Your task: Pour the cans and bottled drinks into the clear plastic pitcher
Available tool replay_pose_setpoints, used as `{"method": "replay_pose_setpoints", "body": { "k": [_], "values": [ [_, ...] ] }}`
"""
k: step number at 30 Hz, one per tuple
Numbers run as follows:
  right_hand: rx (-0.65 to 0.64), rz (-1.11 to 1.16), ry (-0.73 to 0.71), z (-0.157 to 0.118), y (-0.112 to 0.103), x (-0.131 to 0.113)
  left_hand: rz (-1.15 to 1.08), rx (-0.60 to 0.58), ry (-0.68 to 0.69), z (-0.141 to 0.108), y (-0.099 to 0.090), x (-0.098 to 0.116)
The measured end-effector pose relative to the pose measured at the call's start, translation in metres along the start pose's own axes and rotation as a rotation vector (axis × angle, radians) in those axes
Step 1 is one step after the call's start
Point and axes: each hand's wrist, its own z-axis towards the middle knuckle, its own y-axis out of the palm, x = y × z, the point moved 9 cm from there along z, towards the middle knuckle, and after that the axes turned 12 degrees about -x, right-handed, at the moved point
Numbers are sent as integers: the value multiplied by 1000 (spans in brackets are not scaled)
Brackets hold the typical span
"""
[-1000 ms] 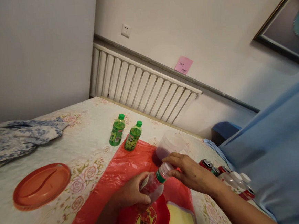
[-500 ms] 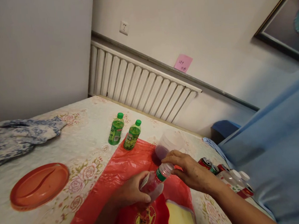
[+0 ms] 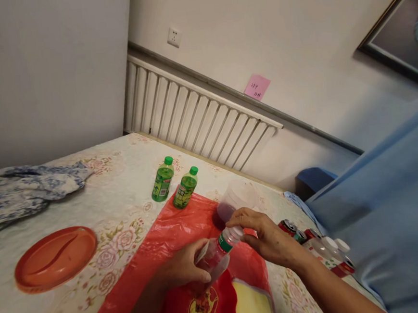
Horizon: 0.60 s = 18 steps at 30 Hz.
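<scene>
Left hand (image 3: 187,268): closed partway round the body of a clear plastic bottle (image 3: 215,258), thumb on the near side. Right hand (image 3: 267,234): fingers bent over the pale top of the bottle, thumb below them, a narrow pinch. Fingertip contact there is partly hidden. I hold the bottle tilted, top to the right, above the red plastic sheet (image 3: 167,231), my landmark.

On the sheet's near part: red fabric (image 3: 174,309) with a gold print, and a yellow cloth (image 3: 252,307) just right of it. At its far left corner: two green-capped drink bottles, the right one (image 3: 185,189) at the corner, the left one (image 3: 162,180) just beside it. At its far right: a translucent plastic tub (image 3: 237,198), partly behind my right hand. Right of the sheet: drink cans (image 3: 287,226) and white-capped bottles (image 3: 323,248), grouped. Left of it: an orange-red oval plate (image 3: 56,259); farther left, a blue-and-white patterned cloth (image 3: 34,189). Beyond its far end: a white radiator (image 3: 191,112).

Versus one second earlier: both grips look nearly the same; the view has shifted slightly, and I note no relocated objects.
</scene>
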Motion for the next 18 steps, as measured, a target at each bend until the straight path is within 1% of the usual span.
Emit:
{"method": "replay_pose_setpoints", "body": {
  "k": [3,6,12,15,18],
  "values": [
    [-11,-12,23,0,1,1,-5,29,-2,0,-2,0],
    [-22,-28,56,-1,3,4,-2,32,-6,1,0,2],
    [-46,-106,179,-3,4,11,49,58,7,-1,1,9],
    [-53,-112,181,-3,6,9,88,74,-4,-2,2,10],
    [-25,-106,206,-5,6,11,120,91,7,-3,1,12]
  ]
}}
